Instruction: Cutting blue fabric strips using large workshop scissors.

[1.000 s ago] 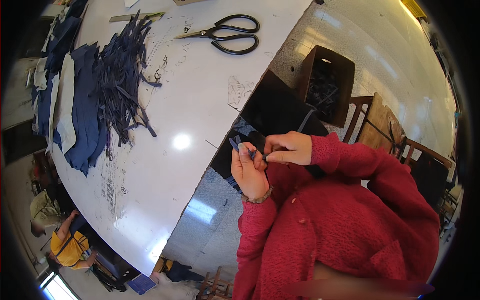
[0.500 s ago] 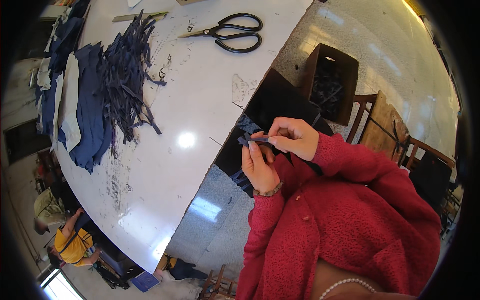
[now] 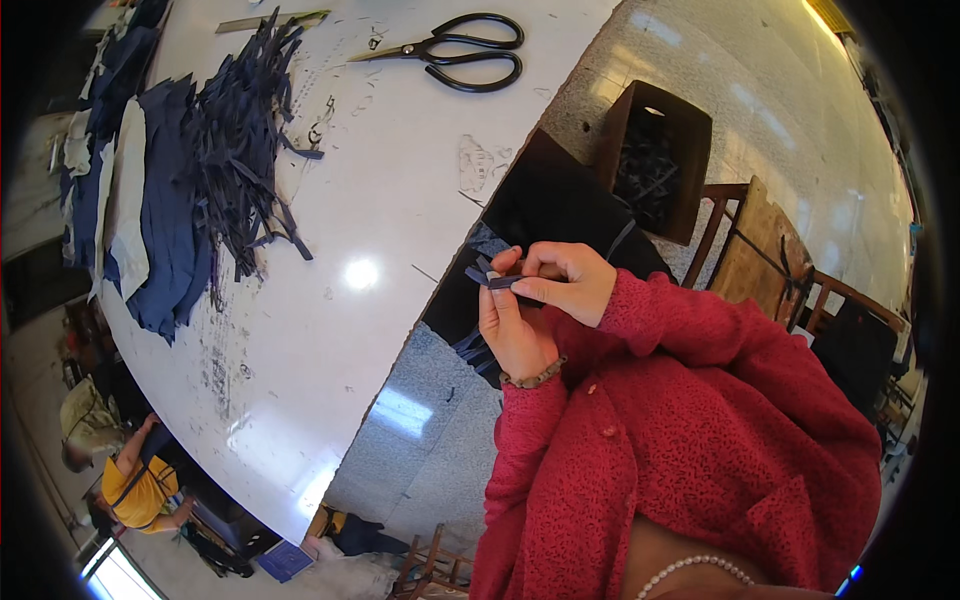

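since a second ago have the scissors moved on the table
No. The scissors lie at the same spot on the white table, handles toward the table edge; only the head camera shifted.

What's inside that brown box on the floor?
The open brown box holds a tangle of dark strips, like those piled on the white table. Its walls hide whatever lies deeper.

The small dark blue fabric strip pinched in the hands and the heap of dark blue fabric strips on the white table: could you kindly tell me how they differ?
The small dark blue fabric strip is single, held off the table between the left hand and right hand. The heap of dark blue fabric strips is many long pieces, tangled and lying loose on the white table, untouched. The held strip looks far shorter. Both share the same dark blue colour.
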### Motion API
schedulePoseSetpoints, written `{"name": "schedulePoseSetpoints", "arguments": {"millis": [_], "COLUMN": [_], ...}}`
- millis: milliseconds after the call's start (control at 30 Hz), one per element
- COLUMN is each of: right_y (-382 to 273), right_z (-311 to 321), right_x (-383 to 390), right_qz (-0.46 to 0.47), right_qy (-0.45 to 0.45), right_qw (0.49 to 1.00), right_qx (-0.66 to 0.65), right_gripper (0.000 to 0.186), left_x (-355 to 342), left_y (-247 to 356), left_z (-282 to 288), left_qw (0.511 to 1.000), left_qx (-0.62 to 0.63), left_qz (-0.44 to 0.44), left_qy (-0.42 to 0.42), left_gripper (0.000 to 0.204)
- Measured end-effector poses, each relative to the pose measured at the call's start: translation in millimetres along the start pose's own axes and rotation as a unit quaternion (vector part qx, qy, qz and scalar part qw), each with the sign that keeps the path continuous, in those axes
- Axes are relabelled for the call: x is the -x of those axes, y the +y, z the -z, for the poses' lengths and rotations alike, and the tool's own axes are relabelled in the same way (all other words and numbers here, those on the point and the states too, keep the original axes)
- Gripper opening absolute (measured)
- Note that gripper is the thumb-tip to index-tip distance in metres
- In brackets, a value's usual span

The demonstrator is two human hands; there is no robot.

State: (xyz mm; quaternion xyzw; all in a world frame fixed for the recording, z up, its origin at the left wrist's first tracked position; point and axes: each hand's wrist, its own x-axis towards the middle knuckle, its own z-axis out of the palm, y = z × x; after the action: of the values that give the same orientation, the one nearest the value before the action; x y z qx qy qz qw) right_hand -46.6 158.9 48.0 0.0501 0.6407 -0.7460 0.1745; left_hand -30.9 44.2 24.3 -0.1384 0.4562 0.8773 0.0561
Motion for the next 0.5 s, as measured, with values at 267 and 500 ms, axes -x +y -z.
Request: {"name": "schedulePoseSetpoints", "arguments": {"millis": [267,500], "right_y": [-5.5,-1.6], "right_z": [-10.4,-13.5], "right_x": [7.6,5.5], "right_qz": [-0.066,-0.037], "right_qy": [-0.024,-0.031], "right_qw": [0.991,0.998], "right_qx": [-0.114,-0.045], "right_gripper": [0.023,0.025], "left_x": [2.0,1.3], "left_y": [4.6,-0.1], "left_z": [-10.2,1.4], "left_qw": [0.996,0.994], "left_qx": [0.083,0.089], "left_qz": [0.028,0.036], "left_qy": [-0.025,-0.049], "left_gripper": [0.037,0.042]}}
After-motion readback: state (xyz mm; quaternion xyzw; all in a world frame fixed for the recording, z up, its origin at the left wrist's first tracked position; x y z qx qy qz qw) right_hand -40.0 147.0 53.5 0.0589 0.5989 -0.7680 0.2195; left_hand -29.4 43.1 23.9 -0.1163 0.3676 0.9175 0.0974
